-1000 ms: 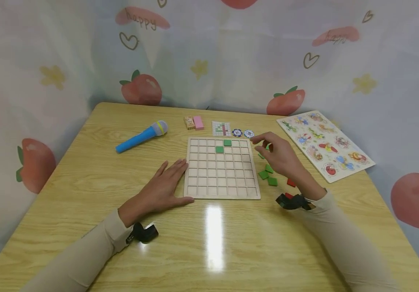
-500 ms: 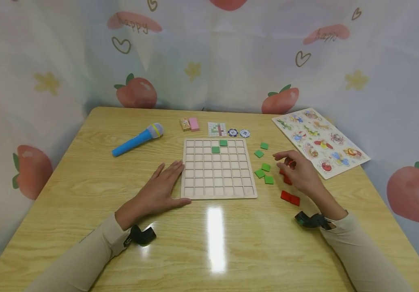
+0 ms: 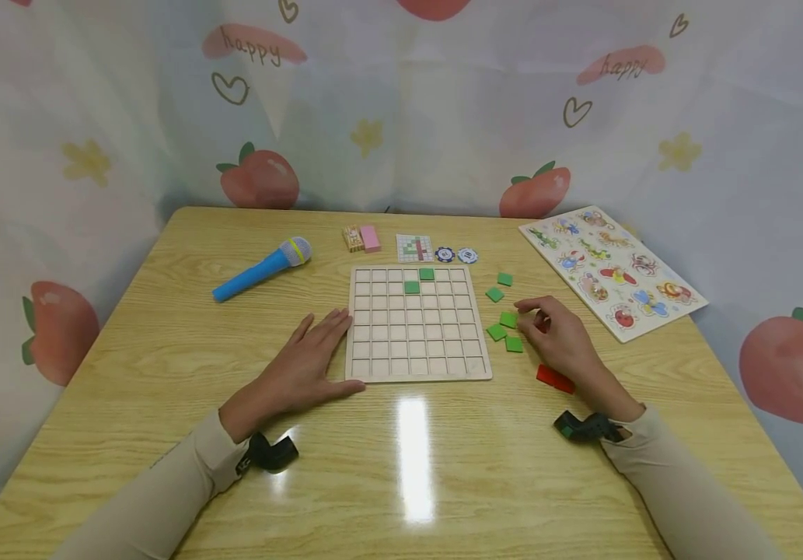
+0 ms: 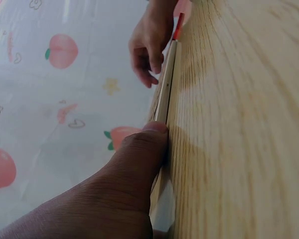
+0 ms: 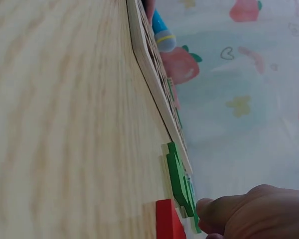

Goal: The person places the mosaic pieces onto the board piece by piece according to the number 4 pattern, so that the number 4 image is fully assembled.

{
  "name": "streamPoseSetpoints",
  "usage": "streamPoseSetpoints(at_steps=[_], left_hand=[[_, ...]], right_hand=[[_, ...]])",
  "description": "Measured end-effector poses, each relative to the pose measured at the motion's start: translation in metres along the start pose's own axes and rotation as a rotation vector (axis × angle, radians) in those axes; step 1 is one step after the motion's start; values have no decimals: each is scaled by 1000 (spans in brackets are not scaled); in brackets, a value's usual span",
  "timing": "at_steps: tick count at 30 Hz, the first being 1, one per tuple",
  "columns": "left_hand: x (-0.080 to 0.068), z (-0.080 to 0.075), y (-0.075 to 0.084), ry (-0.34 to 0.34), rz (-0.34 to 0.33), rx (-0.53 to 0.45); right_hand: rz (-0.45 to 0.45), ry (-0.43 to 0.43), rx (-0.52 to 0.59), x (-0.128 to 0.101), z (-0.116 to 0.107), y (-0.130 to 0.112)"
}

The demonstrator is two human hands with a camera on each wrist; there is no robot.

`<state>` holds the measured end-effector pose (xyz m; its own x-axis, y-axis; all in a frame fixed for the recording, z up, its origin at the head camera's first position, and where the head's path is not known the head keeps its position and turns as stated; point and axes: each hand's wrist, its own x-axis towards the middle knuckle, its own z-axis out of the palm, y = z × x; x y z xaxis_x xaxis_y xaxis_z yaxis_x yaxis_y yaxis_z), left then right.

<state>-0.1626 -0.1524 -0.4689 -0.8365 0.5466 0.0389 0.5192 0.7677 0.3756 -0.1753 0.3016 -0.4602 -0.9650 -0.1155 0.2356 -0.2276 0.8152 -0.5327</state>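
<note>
My left hand [image 3: 299, 369] lies flat on the table with its fingers spread along the left edge of a wooden grid board [image 3: 418, 379]. In the left wrist view its thumb [image 4: 144, 142] presses at the board's edge. Two green tiles sit in the board's upper cells, one of them a green tile [image 3: 411, 288]. To the right of the board my right hand [image 3: 560, 342] hovers low, fingers bent, with its fingertips right at a loose green square tile [image 3: 508, 320]. Several more green tiles lie around it. Red tiles [image 3: 555, 379] lie beneath and in front of this hand, partly hidden.
A blue toy microphone [image 3: 261, 269] lies at the back left. Behind the board are a pink block [image 3: 370, 239], a small patterned box [image 3: 354, 239], a grid pattern card [image 3: 414, 248] and two poker chips [image 3: 467, 255]. An insect picture puzzle board [image 3: 611, 272] lies at the right.
The right hand has drawn back from the board's upper right corner toward the red tiles, then shifted left to the green ones. The left hand stays at the board's edge.
</note>
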Motion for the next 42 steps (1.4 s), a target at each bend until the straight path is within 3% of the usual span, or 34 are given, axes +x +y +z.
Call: streamPoseSetpoints(at_steps=[31, 42], left_hand=[[0, -1, 1, 8, 9, -8], [1, 1, 0, 10, 4, -12]], right_hand=[[-47, 6, -21, -2, 8, -1], [-62, -42, -36, 2, 9, -4]])
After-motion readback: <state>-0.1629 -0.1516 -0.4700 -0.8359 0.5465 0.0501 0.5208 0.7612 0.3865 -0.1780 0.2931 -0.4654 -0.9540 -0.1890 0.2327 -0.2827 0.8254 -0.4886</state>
